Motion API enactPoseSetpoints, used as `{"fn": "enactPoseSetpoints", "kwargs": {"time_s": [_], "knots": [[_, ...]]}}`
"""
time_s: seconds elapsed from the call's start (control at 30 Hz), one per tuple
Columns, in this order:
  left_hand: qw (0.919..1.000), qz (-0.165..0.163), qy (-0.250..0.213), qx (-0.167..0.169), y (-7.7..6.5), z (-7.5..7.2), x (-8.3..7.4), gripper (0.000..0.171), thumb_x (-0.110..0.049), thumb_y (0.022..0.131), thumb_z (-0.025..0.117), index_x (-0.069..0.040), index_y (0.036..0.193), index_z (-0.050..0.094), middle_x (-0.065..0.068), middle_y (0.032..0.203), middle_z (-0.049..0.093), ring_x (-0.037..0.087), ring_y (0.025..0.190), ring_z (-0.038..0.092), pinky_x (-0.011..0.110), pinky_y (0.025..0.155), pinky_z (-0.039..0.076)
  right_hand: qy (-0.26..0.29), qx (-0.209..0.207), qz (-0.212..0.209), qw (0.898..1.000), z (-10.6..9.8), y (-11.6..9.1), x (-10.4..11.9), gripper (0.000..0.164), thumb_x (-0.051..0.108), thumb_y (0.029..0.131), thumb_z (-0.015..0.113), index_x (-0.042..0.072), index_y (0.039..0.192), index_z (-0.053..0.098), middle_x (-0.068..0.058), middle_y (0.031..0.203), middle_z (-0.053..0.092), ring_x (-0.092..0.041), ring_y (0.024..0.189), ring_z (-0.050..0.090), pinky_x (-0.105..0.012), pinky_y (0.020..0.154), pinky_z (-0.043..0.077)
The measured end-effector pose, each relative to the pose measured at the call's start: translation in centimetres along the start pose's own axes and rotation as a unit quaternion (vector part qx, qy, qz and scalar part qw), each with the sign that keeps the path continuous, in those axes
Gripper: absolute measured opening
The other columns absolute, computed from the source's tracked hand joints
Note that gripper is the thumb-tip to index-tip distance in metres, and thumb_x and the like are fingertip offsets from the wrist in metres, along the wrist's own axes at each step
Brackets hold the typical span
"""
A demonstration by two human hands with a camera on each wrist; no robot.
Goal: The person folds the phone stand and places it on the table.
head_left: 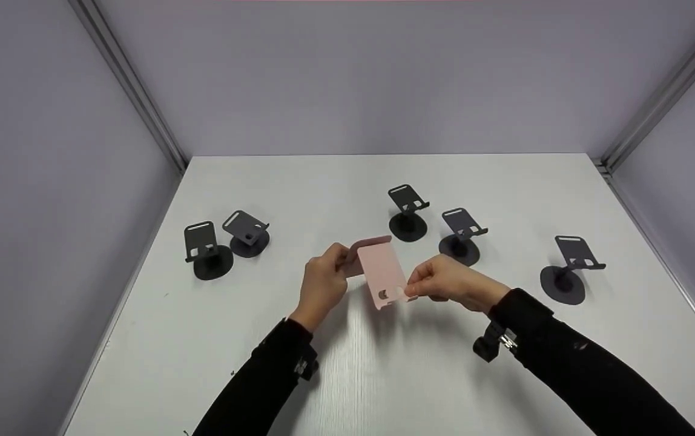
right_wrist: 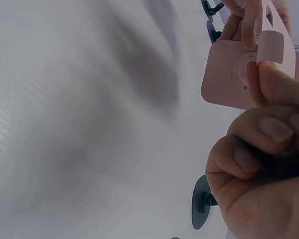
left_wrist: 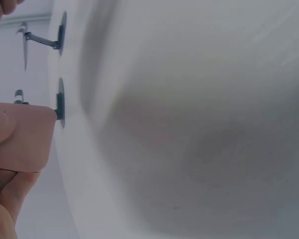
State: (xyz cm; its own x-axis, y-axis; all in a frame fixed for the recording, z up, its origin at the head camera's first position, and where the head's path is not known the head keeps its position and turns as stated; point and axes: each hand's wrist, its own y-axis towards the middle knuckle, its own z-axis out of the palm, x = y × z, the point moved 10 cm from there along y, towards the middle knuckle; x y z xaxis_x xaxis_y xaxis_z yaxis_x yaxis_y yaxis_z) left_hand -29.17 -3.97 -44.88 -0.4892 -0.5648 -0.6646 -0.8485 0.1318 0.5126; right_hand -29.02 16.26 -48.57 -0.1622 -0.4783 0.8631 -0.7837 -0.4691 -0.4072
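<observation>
A pink folding phone stand [head_left: 381, 269] is held above the white table, with its cut-out plate facing the head camera. My left hand [head_left: 324, 281] grips its other plate from the left, fingers curled at the edge. That rounded-corner plate [left_wrist: 37, 134] shows close up in the left wrist view. At the cut-out plate's lower right corner, my right hand [head_left: 453, 280] pinches a small lip between thumb and forefinger. The bent lip [right_wrist: 270, 47] appears in the right wrist view, where the remaining right fingers [right_wrist: 249, 139] are curled in.
Several black phone stands on round bases stand around the table [head_left: 359, 387]: a pair at the left [head_left: 211, 260], two behind the hands, including the farthest one [head_left: 408, 225], and another at the right [head_left: 562, 284]. Grey panels [head_left: 384, 79] enclose the table's back and sides.
</observation>
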Motion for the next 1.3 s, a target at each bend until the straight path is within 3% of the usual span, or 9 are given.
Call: {"fn": "enactPoseSetpoints", "kwargs": {"time_s": [0.47,0.77,1.03,1.3], "knots": [[0.999,-0.029,-0.032,0.008,-0.3,0.4,0.2,0.035,0.023,0.08,0.054,-0.003,0.098,0.069,0.009,0.09,0.077,0.021,0.081,0.074,0.036,0.07,0.06,-0.022,-0.005,0.002,1.0,0.3,0.1,-0.4,0.015,0.017,0.088,0.079,0.003,0.088,0.076,0.004,0.075,0.072,-0.005,0.055,0.036,-0.019,0.051,0.028],[0.9976,-0.048,-0.049,0.013,-0.4,0.7,0.0,0.032,0.022,0.082,0.055,-0.002,0.098,0.069,0.01,0.092,0.077,0.021,0.084,0.075,0.037,0.073,0.061,-0.039,-0.015,-0.015,0.999,0.6,0.3,-0.6,0.013,0.015,0.088,0.078,0.002,0.088,0.077,0.005,0.07,0.065,-0.004,0.057,0.037,-0.018,0.051,0.028],[0.9932,-0.066,-0.094,0.02,-0.5,1.3,-0.2,0.028,0.021,0.084,0.056,0.0,0.098,0.068,0.016,0.096,0.077,0.024,0.09,0.077,0.035,0.077,0.062,-0.102,-0.046,-0.041,0.993,0.4,0.6,-0.8,0.013,0.019,0.088,0.078,0.007,0.086,0.079,0.01,0.068,0.058,-0.009,0.066,0.042,-0.023,0.055,0.029],[0.9901,-0.083,-0.108,0.033,-0.7,1.8,-0.2,0.027,0.02,0.084,0.057,-0.001,0.097,0.068,0.013,0.091,0.078,0.021,0.087,0.077,0.036,0.076,0.061,-0.136,-0.062,-0.088,0.985,0.5,0.6,-0.6,0.013,0.019,0.09,0.077,0.009,0.081,0.079,-0.003,0.08,0.071,-0.011,0.076,0.052,-0.024,0.063,0.039]]}}
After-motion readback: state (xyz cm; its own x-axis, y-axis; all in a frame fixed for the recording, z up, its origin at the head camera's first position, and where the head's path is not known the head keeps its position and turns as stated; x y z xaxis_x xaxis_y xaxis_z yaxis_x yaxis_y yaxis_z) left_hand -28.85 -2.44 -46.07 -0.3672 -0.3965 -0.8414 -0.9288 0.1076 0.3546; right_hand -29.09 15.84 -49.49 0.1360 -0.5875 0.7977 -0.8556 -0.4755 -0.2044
